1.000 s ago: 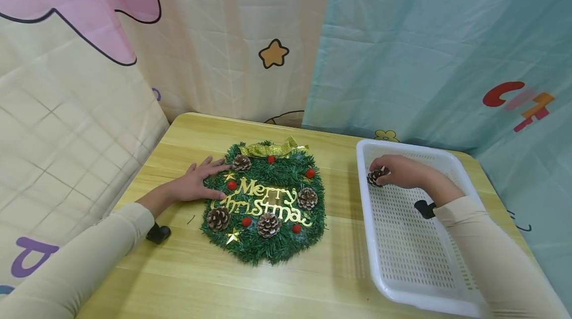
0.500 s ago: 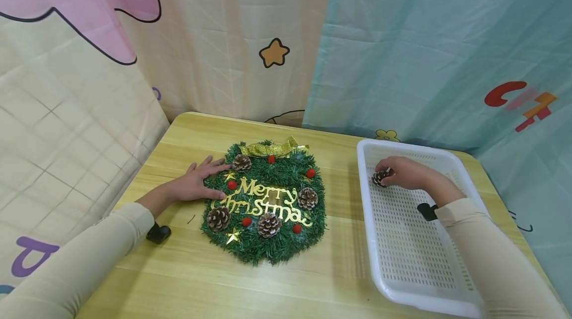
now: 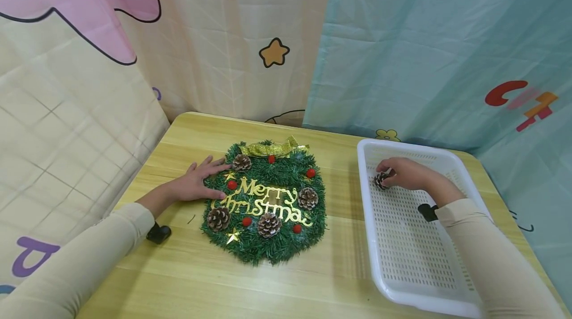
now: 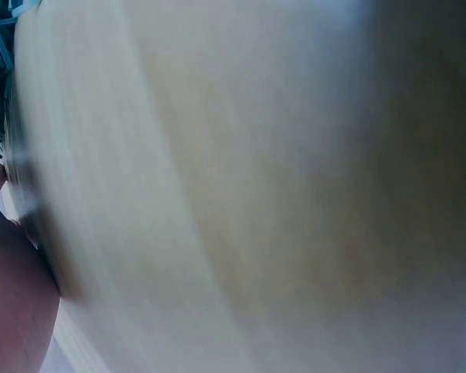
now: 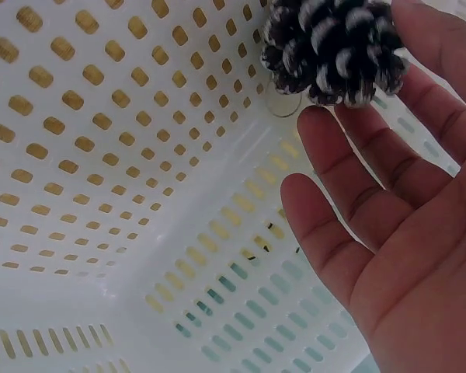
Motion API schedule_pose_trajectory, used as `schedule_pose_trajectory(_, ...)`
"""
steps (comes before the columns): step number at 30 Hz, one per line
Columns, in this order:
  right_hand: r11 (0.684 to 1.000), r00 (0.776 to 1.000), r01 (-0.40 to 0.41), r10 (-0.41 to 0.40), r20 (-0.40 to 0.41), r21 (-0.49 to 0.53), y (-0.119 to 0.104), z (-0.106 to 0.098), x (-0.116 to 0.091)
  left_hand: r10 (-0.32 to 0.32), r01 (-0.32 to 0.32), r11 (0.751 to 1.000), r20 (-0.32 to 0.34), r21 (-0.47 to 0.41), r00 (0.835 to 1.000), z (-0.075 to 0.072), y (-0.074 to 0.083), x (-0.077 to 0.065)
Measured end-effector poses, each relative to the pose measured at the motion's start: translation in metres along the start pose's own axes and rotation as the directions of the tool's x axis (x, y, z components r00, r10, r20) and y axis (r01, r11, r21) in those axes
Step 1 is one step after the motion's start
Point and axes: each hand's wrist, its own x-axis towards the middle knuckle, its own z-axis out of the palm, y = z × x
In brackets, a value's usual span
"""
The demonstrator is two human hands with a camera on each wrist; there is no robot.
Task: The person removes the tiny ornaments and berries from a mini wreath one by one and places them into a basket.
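A green Christmas wreath [image 3: 286, 172] lies flat on the table, with gold "Merry Christmas" lettering [image 3: 268, 199], red balls, gold stars and several pinecones. My left hand [image 3: 196, 183] rests at its left edge with fingers spread; one fingertip is by the upper-left pinecone [image 3: 242, 162] and the thumb is by the lettering. Over at the right, my right hand [image 3: 408, 174] reaches into a white plastic basket [image 3: 373, 239]. It pinches a white-tipped pinecone [image 5: 332, 50] between thumb and fingertips, near the basket's left wall. In the left wrist view, only part of the hand [image 4: 15, 287] shows.
The wooden table [image 3: 277, 289] carries the wreath in the middle and the basket on the right. A gold ribbon bow [image 3: 272, 149] tops the wreath. Printed curtains [image 3: 214, 45] hang behind and beside the table. A small dark twig [image 3: 191, 219] lies left of the wreath.
My right hand has shifted slightly to the right inside the basket, and the pinecone has moved with it and turned a little. The left hand and wreath have stayed in place.
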Motion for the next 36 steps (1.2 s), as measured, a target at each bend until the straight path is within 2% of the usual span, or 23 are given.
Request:
schedule_pose_trajectory(19,1.0,1.0,-0.013,0.012,0.006,0.026,-0.003,-0.002,-0.004,0.005,-0.005,1.0,-0.004,-0.008,1.0,0.0,0.001,0.0)
schedule_pose_trajectory(36,0.999,0.999,0.039,-0.039,-0.028,-0.025,-0.019,-0.009,-0.011,0.005,-0.005,1.0,-0.005,-0.012,1.0,0.0,0.0,-0.001)
